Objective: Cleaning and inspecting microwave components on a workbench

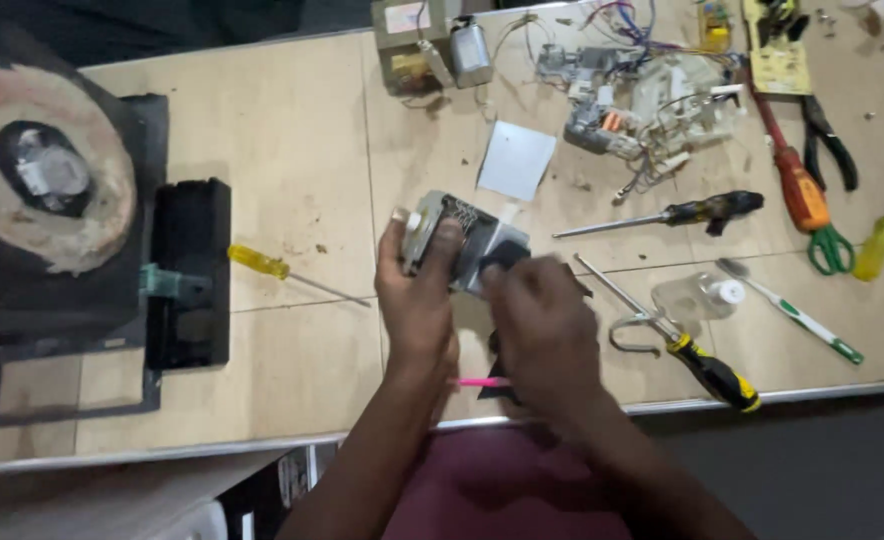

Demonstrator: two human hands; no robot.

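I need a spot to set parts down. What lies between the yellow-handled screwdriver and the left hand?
Only bare tabletop, apart from the yellow-handled screwdriver's own shaft pointing toward the left hand, in the head view.

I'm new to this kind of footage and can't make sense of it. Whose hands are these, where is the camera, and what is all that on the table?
The camera sits on a person's head and looks down at their own hands. The left hand grips a small grey metal part; the right hand works at its lower edge. They are over a tiled workbench. Around them lie a yellow screwdriver, a black-handled screwdriver, a black-and-yellow one, green-handled scissors, a toothbrush and a tangle of wired parts. A black appliance casing stands at the left.
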